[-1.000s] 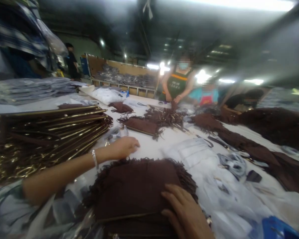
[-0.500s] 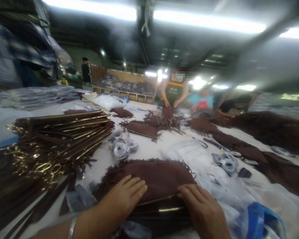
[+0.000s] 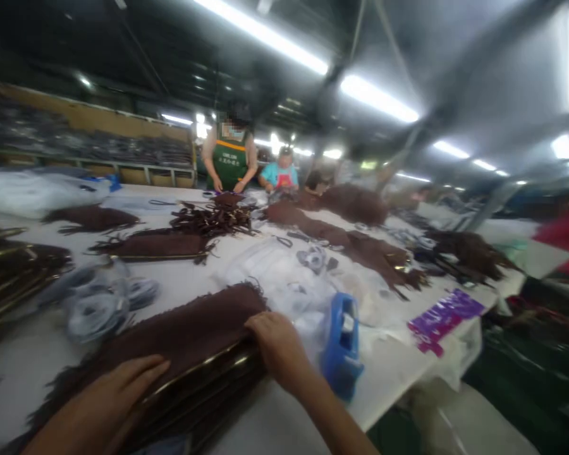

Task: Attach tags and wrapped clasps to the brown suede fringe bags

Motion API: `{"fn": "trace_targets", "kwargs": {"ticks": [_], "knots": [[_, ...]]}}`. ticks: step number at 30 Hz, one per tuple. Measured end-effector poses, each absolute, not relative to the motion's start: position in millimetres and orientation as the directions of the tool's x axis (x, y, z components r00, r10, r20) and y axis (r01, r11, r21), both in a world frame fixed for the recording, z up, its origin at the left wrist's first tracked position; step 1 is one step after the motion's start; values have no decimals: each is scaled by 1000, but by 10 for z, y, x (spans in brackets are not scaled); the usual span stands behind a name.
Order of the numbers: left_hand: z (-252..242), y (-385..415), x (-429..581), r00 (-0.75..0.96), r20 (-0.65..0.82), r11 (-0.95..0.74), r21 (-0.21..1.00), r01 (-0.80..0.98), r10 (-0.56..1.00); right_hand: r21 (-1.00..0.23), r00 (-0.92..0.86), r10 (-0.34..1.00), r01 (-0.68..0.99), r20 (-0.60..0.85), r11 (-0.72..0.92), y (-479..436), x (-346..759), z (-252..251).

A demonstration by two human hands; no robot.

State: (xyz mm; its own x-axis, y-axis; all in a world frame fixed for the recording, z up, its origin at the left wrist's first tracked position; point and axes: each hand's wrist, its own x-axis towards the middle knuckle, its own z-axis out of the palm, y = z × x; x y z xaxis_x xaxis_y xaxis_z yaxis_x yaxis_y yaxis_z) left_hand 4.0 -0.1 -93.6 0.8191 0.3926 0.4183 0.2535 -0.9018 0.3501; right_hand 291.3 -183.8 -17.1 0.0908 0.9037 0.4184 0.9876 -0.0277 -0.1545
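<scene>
The stack of brown fringed pieces (image 3: 189,328) lies on the table (image 3: 384,373) directly in front of the person, between and beneath the two hands; its long axis runs slantwise, from the lower left up to the right and away; the gold-trimmed edge (image 3: 208,360) faces the person, and the fringed far edge is turned from them. Both hands touch it, so neither is nearer than the other; they differ in which part each covers: the left hand (image 3: 118,392) lies along the near side toward the left, fingers together and stretched over the top piece; the right hand (image 3: 277,341) is at the right end, fingers bent over the corner by the trim. Both thumbs are hard to make out, so whether either hand grips or merely presses, I cannot tell. The blue tape dispenser (image 3: 341,354) stands just to the right of the right hand, apart from the stack; pale coiled rolls (image 3: 97,309) lie beyond its left half, and crumpled clear plastic (image 3: 270,265) lies beyond its right end.
</scene>
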Motion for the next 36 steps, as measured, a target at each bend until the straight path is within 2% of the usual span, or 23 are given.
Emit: {"fn": "trace_targets", "kwargs": {"ticks": [1, 3, 6, 9, 12, 15, 20, 22, 24, 26, 28, 31, 36], "knots": [[-737, -70, 45, 834, 388, -897, 363, 252, 392, -185, 102, 901, 982, 422, -25, -1850, 2907, -163], [-302, -206, 105, 876, 201, -846, 423, 326, 438, -249, 110, 893, 969, 435, 2, -1845, 2885, -151], [149, -253, 249, 881, 5, -728, 566, 387, 472, -302, 82, 887, 951, 455, 67, -1753, 2826, -142], [284, -215, 234, 870, -37, -619, 688, 379, 491, -284, 36, 893, 953, 448, 104, -1658, 2749, -134], [265, -263, 59, 857, 2, -584, 732, 350, 515, -307, 60, 912, 949, 406, 74, -1607, 2741, -142], [193, -354, -124, 796, 59, -581, 716, 387, 603, -333, 96, 929, 942, 358, 31, -1575, 2788, -170], [112, -388, -186, 757, 48, -596, 650, 472, 652, -198, 28, 907, 978, 421, 62, -1538, 2680, -174], [137, -390, -115, 765, 36, -638, 578, 509, 644, -175, -55, 894, 974, 444, 147, -1506, 2550, -135], [180, -400, -11, 789, 61, -721, 452, 525, 612, -135, -134, 901, 969, 414, 206, -1446, 2415, -74], [217, -399, 96, 815, 69, -783, 335, 525, 576, -117, -134, 927, 976, 352, 185, -1367, 2318, 3], [235, -361, 172, 820, 29, -790, 290, 541, 572, -132, -73, 948, 984, 311, 120, -1281, 2275, 80], [220, -231, 203, 810, 3, -764, 332, 553, 587, -156, -13, 956, 986, 293, 61, -1147, 2286, 148], [83, -3, 197, 797, 30, -693, 515, 505, 603, -190, 25, 968, 981, 250, 24, -920, 2359, 55]]}}
